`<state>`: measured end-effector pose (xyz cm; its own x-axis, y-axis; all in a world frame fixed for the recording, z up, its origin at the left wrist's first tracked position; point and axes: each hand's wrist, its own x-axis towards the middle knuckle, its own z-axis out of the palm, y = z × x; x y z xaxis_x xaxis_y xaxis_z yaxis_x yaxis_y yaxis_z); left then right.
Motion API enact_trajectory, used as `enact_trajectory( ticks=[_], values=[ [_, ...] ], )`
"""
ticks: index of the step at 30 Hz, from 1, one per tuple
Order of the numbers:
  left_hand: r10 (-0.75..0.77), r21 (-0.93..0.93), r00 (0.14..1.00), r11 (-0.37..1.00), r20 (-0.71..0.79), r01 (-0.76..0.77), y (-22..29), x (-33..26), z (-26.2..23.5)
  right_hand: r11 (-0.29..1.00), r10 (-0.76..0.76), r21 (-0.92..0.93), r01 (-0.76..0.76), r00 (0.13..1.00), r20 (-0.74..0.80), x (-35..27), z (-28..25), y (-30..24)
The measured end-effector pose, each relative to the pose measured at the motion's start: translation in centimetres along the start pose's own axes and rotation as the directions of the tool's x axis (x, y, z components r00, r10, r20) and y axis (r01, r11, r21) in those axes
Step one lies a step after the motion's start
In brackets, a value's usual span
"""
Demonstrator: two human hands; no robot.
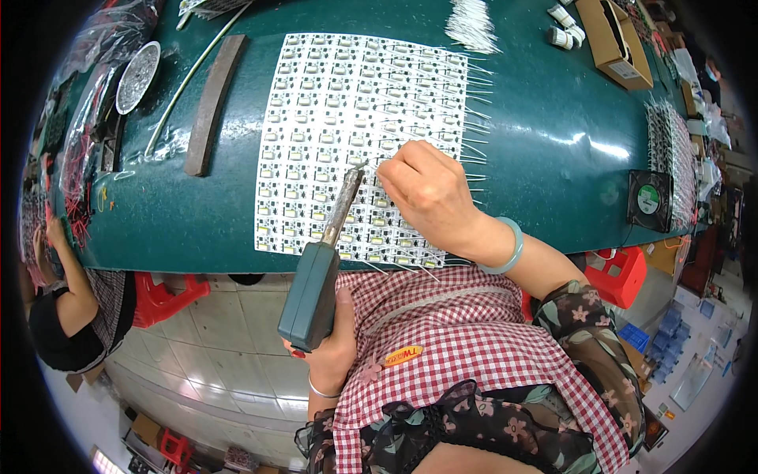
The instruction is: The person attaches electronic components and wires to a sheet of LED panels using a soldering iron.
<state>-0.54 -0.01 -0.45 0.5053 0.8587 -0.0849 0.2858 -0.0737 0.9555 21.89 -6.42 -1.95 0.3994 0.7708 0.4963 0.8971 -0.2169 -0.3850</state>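
Observation:
A white panel of small circuit boards (304,118) lies on the green table, in rows and columns, each board with a yellowish part. Thin white wires (478,125) stick out past its right edge from the right-hand columns. My left hand (335,344) is closed around the dark green handle of a soldering iron (312,296). The iron's tip touches or hovers just over a board near the middle; I cannot tell which. My right hand (422,182) is closed in a pinch beside that tip, over the panel, on what looks like a thin white wire, mostly hidden by the fingers.
A dark flat bar (215,107) and a silvery bowl (138,77) lie left of the panel. A bundle of white wires (471,25) is behind it. At the right stand a cardboard box (616,43) and a black fan (650,200). Another person (79,316) sits at the far left.

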Motion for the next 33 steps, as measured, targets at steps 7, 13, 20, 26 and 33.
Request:
enact_trajectory(
  ticks=[7, 13, 20, 26, 33],
  values=[
    [-0.096, -0.079, 0.995, 0.992, -0.015, 0.095, 0.0, -0.3, 0.0, 0.999, 0.032, -0.014, -0.031, 0.998, 0.045, -0.2, -0.2, 0.0],
    [-0.022, -0.065, 0.999, 0.998, -0.049, 0.019, 0.3, -0.2, 0.2, 1.000, 0.004, 0.026, -0.007, 0.997, 0.081, -0.6, -0.8, -0.1],
    [0.005, -0.063, 0.999, 0.998, -0.052, -0.008, 0.3, -0.3, 0.0, 0.998, 0.025, 0.058, -0.033, 0.990, 0.135, -1.1, -2.7, 0.0],
    [-0.018, -0.063, 0.997, 0.998, -0.079, 0.013, 0.1, -0.8, -0.2, 0.999, 0.034, 0.035, -0.033, 0.999, -0.013, -0.5, -4.0, -0.4],
    [-0.060, -0.076, 0.996, 0.996, -0.067, 0.055, 0.0, -1.1, -0.2, 0.997, -0.003, 0.080, 0.003, 1.000, 0.011, -0.8, -1.5, 0.0]
  ],
)
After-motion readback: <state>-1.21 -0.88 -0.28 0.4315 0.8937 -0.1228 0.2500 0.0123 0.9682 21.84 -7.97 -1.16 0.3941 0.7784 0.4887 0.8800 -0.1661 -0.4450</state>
